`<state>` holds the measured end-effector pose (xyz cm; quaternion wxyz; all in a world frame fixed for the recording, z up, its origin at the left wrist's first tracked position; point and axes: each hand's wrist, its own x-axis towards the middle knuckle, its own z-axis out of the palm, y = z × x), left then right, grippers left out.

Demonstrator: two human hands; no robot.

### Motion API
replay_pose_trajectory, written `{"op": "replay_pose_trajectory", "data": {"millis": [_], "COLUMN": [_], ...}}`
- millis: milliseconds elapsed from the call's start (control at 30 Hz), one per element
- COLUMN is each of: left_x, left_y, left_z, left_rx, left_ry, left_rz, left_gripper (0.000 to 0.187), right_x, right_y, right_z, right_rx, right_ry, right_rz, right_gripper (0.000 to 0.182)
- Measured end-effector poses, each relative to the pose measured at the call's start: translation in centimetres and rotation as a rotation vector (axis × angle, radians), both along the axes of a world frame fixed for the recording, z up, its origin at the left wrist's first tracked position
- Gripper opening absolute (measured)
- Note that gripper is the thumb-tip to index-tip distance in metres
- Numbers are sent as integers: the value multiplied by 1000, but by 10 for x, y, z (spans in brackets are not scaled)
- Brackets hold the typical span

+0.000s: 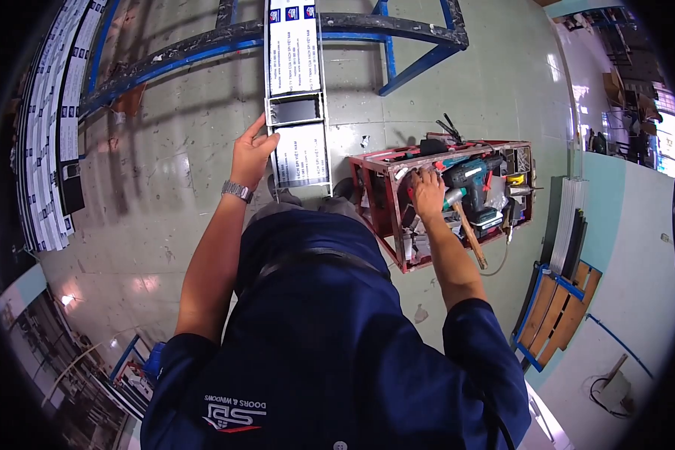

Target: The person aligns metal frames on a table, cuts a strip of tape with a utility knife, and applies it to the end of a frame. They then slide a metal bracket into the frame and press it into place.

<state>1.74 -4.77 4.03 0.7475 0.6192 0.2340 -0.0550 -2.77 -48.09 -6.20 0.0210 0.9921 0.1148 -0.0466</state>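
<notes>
A long metal profile [295, 60], wrapped in white printed film, lies lengthwise in front of me, with a dark cut-out near its close end. My left hand [253, 154], with a metal watch at the wrist, grips its left edge, thumb on top beside the cut-out. Over to the right, my right hand [429, 196] reaches into a red metal toolbox [399, 225]. Its fingers are bent down among the tools, and whatever they grasp is hidden. Close to that hand lie a teal cordless drill [469, 180] and a hammer with a wooden handle [469, 236].
A blue steel frame [386, 30] supports the profile's far part. More film-wrapped profiles [49, 150] stand along the left. On the right, metal lengths [568, 225] lean by the wall near a wooden-slatted rack [566, 307]. A hose [502, 262] curves beside the toolbox.
</notes>
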Motion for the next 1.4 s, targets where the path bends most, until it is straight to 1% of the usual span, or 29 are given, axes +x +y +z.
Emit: {"op": "replay_pose_trajectory", "data": {"millis": [67, 100, 167, 200, 267, 300, 367, 400, 433, 500, 567, 633, 667, 700, 767, 800, 833, 900, 933, 967, 1000, 1033, 1133, 1167, 1233, 1267, 1300, 1367, 1400], "left_x": [2, 1, 1, 1, 0, -1, -2, -3, -1, -1, 0, 0, 1, 1, 0, 0, 1, 1, 1, 0, -1, 0, 5, 6, 6, 6, 6, 6, 7], "left_y": [2, 3, 3, 3, 3, 4, 4, 4, 4, 4, 5, 6, 7, 8, 8, 9, 10, 11, 12, 11, 10, 11, 15, 18, 20, 19, 19, 22, 26], "left_z": [2, 2, -2, -4, -10, -12, -14, -14, -15, -25, -29, -33, -40, -45, -36, -32, -29, -22, -19, -15, -9, -5, -7, -6, -9, -10, -19, -33, -45], "left_rx": [21, 32, 0, -32, -24, -13, 2, -26, -54, -93, -59, -10, 46, 100, 160, 177, 190, 224, 256, 251, 247, 242, 271, 315, 319, 325, 321, 339, 247], "left_ry": [14, 33, 10, -12, -16, -23, -27, -23, -23, -44, -94, -83, -112, -138, -156, -155, -157, -188, -202, -208, -183, -158, -196, -200, -193, -181, -187, -169, -175], "left_rz": [-21, -47, -27, -15, -17, -35, -7, -13, -22, -9, -25, -38, -49, -62, -73, -94, -121, -147, -157, -160, -160, -166, -210, -229, -241, -240, -235, -253, -259], "left_gripper": [59, 62, 62, 62, 62, 62, 62, 62, 62, 60, 58, 59, 61, 62, 63, 64, 64, 63, 63, 63, 63, 64, 63, 63, 63, 62, 62, 57, 56], "right_x": [7, 4, -6, -5, -7, -8, -5, -11, -16, -36, -57, -68, -71, -91, -90, -92, -89, -77, -67, -40, -20, 0, 51, 62, 76, 76, 72, 58, 47], "right_y": [-16, -19, -22, -20, -8, 4, 37, 42, 55, 71, 83, 91, 97, 86, 101, 92, 88, 86, 91, 124, 147, 163, 202, 208, 215, 216, 219, 215, 211], "right_z": [-14, -5, -4, -3, -5, -2, 18, 11, 19, 5, -13, -40, -43, -99, -73, -97, -101, -106, -116, -29, 15, 40, 92, 97, 103, 107, 108, 88, 88], "right_rx": [-166, -224, -127, -130, 93, 95, 328, 483, 534, 628, 935, 864, 882, 893, 936, 772, 783, 979, 1214, 1415, 1493, 1597, 1555, 1558, 1361, 1396, 1478, 1411, 1378], "right_ry": [194, 283, 169, 168, 131, 136, 351, 244, 298, 288, 495, 869, 858, 462, 351, 484, 474, 464, 306, 419, 360, 353, 456, 437, 606, 580, 623, 333, 303], "right_rz": [40, 61, 74, 88, -30, -10, -470, -421, -436, -360, -319, -511, -624, -667, -957, -1128, -1133, -1005, -1040, -1048, -941, -814, -562, -575, -527, -527, -681, -433, -527], "right_gripper": [28, 26, 24, 24, 27, 27, 38, 44, 42, 38, 29, 21, 22, 35, 51, 63, 63, 62, 54, 47, 50, 55, 60, 60, 55, 51, 50, 43, 37]}}
